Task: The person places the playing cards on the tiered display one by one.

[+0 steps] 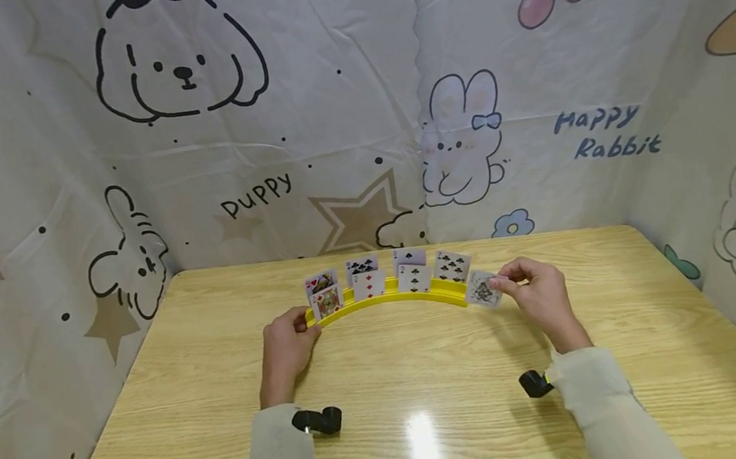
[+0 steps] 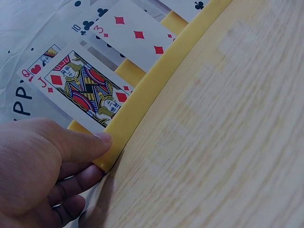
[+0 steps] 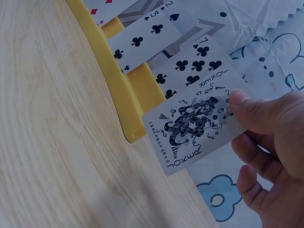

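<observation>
A curved yellow card holder (image 1: 383, 300) stands on the table with playing cards upright in two rows. My left hand (image 1: 288, 348) grips its left end, thumb on the front beside the jack of diamonds (image 2: 88, 90). Behind that jack is the queen of hearts (image 2: 43, 61). Further along stand the three of diamonds (image 2: 137, 35), the three of clubs (image 3: 142, 40) and, behind, the two of spades (image 3: 176, 18). At the right end, my right hand (image 1: 539, 297) pinches a black-and-white joker card (image 3: 192, 123) by one edge. The joker overlaps the seven of clubs (image 3: 197, 59) in the right wrist view.
The light wooden table (image 1: 384, 371) reaches back to a pale printed cloth (image 1: 341, 111) with cartoon animals, which also hangs at both sides. A black wrist camera (image 1: 318, 421) sits on the left sleeve, another black camera (image 1: 534, 384) at the right cuff.
</observation>
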Available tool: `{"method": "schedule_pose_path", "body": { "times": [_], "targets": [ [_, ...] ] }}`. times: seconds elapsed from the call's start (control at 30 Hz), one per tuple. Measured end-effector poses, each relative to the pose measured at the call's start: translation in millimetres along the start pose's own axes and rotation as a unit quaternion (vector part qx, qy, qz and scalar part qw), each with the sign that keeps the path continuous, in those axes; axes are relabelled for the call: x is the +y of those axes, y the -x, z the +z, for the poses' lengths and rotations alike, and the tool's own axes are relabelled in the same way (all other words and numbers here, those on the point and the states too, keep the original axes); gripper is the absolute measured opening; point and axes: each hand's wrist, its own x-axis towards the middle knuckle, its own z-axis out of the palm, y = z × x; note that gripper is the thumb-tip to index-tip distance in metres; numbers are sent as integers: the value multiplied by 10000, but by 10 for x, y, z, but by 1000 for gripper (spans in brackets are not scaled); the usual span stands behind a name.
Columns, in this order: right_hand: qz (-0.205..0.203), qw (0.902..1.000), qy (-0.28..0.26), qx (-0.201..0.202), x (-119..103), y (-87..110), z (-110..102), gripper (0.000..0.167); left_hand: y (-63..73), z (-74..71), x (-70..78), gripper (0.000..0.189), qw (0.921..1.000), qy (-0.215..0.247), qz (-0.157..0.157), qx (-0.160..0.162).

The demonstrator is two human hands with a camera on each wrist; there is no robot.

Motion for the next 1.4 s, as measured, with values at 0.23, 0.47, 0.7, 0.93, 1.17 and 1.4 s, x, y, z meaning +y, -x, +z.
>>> {"method": "schedule_pose_path", "body": {
  "times": [0.23,0.47,0.7,0.93,1.17,1.4],
  "targets": [
    [-5,10000,-49,-48,-8,-36,81,17,12,2,0,34,10000,20,-18,-19],
    [-22,10000,-79,-53,-42,-75,164,17,-2,-23,20,34,10000,-13,-41,-5],
    [10,9999,-164,-43,-48,-98,225,17,0,-44,31,34,10000,-30,38,17],
    [-74,9999,-139,2,-84,-116,264,16,7,-19,19,34,10000,-44,-72,-30],
    [-173,9997,-153,31,-127,-157,309,17,-3,-22,22,35,9999,12,-133,-39],
    [-112,9997,-211,8,-126,-178,365,17,9,-25,23,35,9999,53,-146,-23]
  ]
}}
